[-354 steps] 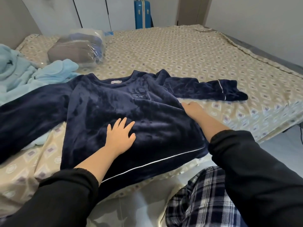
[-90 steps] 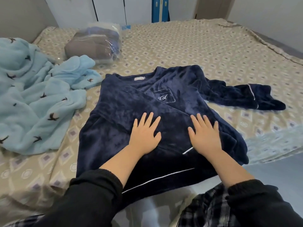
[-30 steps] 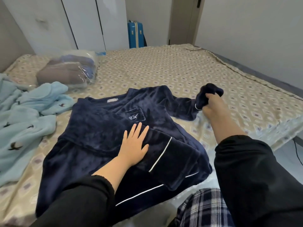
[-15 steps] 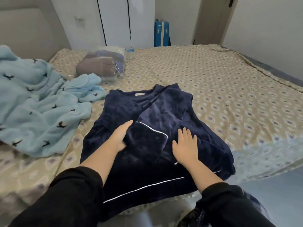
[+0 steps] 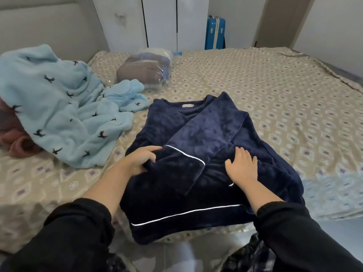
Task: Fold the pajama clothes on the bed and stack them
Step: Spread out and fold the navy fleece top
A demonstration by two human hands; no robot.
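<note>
Navy pajama top [image 5: 196,134] is lying near the front edge of the bed [image 5: 275,85], its sleeves folded across it. The left hand [image 5: 140,160] is pinching the sleeve cuff [image 5: 176,169] between curled fingers and thumb. The right hand [image 5: 242,167] is pressing flat on the top, fingers straight and slightly spread.

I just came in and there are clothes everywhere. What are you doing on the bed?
A person is folding a navy pajama top on the bed. Their left hand grips the cuff of a sleeve laid across the front, and their right hand rests flat on the top. The light blue pajamas lie crumpled to the left, not yet folded.
</note>
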